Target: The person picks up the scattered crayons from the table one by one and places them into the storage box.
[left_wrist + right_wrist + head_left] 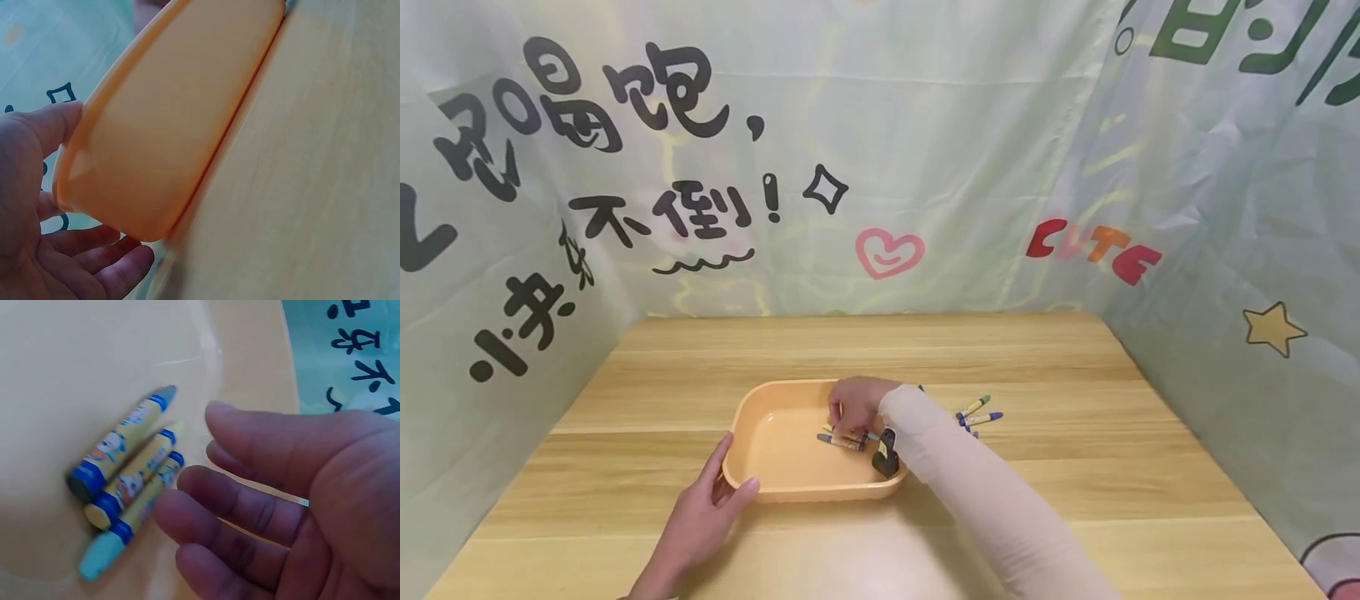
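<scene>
An orange tray (775, 483) sits mid-table. My left hand (730, 471) holds its near-left corner; in the left wrist view the thumb (44, 128) lies against the rim of the tray (175, 125) and the fingers (106, 262) curl by the corner. My right hand (842, 414) hovers low inside the tray, fingers relaxed and holding nothing. Just beneath its fingertips (187, 481) three blue-and-yellow wrapped crayons (125, 481) lie side by side on the tray floor, also seen from the head as crayons (842, 440).
A few more crayons (977, 412) lie on the wooden table (1075, 467) just right of the tray, partly hidden by my right sleeve (985, 500). Printed cloth walls (1225, 250) close in the table at the back and both sides.
</scene>
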The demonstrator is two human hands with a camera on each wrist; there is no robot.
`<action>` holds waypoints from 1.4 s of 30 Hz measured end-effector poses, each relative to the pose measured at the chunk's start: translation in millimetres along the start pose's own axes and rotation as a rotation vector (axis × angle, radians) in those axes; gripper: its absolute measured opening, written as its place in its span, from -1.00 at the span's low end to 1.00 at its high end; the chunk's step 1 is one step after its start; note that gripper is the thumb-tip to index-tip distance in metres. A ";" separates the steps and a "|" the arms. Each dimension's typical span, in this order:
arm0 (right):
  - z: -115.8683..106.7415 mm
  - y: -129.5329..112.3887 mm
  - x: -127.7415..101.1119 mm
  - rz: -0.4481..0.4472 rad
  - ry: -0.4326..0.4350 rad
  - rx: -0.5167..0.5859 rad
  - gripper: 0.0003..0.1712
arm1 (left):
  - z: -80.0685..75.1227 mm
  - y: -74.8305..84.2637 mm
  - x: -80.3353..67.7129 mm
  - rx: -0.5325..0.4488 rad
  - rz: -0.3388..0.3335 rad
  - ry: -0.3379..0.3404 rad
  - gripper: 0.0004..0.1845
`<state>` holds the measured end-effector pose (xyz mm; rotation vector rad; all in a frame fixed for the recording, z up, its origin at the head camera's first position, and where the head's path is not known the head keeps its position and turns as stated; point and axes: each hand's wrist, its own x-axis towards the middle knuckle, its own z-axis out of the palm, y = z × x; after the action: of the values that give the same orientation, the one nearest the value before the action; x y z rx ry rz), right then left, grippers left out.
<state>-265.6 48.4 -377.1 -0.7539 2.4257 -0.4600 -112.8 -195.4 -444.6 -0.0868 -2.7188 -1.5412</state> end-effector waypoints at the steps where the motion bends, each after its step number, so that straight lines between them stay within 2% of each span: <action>1: -2.4 0.5 -1.1 -0.006 0.003 -0.008 -0.83 | 0.2 -0.3 0.2 0.002 0.002 0.000 -0.11; 4: -9.9 2.9 -5.9 -0.019 0.021 -0.011 -0.84 | 1.0 -1.3 0.5 -0.001 -0.002 0.001 -0.11; 9: -23.9 10.3 -18.0 -0.023 0.031 0.098 -0.88 | 1.2 -1.3 1.0 -0.004 -0.004 -0.003 -0.10; 13: -33.7 21.4 -26.5 -0.048 0.059 0.104 -0.91 | 0.4 -0.8 1.5 -0.001 0.005 -0.007 -0.10; 26: -50.6 66.0 -54.3 -0.061 0.209 0.200 -0.89 | 1.2 -1.0 0.6 -0.014 0.008 0.001 -0.11; 32: -48.3 87.3 -58.4 0.038 0.285 0.233 -0.86 | 2.0 -0.9 0.9 -0.019 0.010 0.000 -0.11; 42: -33.0 108.2 -58.3 0.192 0.288 0.144 -0.84 | 0.9 -0.5 0.2 -0.013 -0.005 -0.006 -0.10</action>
<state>-289.7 173.4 -377.9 -0.4104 2.6622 -0.6977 -113.0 -194.9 -445.4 -0.0852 -2.7157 -1.5619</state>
